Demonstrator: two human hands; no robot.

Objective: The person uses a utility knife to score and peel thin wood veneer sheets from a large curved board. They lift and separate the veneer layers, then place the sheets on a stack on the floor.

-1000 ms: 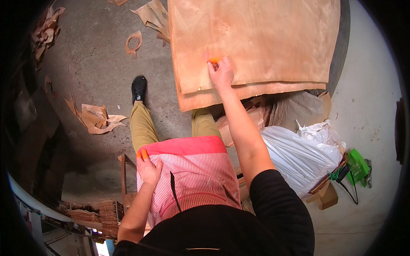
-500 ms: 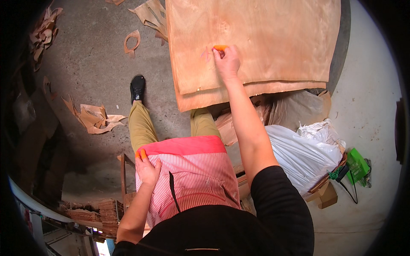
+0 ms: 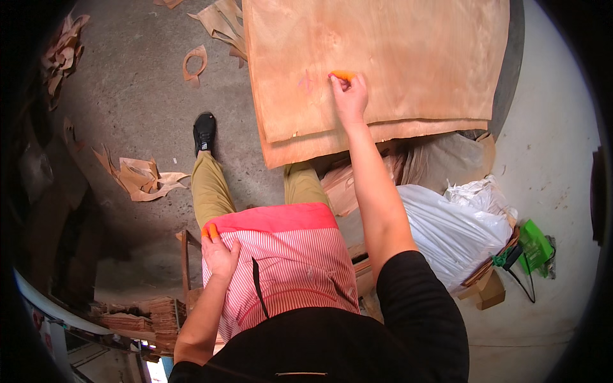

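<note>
My right hand (image 3: pixel 351 99) is closed in a pinch over a broad sheet of wood veneer (image 3: pixel 408 70). Orange covers wrap some of its fingers, and a small red tip, like a marking stub, pokes out between them; most of it is hidden. Just left of these fingers, a faint pink mark (image 3: pixel 306 82) of crossing strokes shows on the veneer. Another sheet edge (image 3: pixel 319 148) sticks out underneath. My left hand (image 3: pixel 221 256) rests flat against the pink striped apron (image 3: pixel 294 255), its fingers stretched out, two with orange covers.
Torn veneer scraps (image 3: pixel 143 179) lie on the concrete floor (image 3: pixel 147 96) to the left. At the right are a white plastic sack (image 3: pixel 453 230) and a green bag (image 3: pixel 535 246) beside the pale wall. Stacked veneer pieces (image 3: pixel 166 319) stand at the lower left.
My right hand has shifted slightly to the right and nearer, away from the pink mark, which shows more fully. My left hand has stayed on the apron.
</note>
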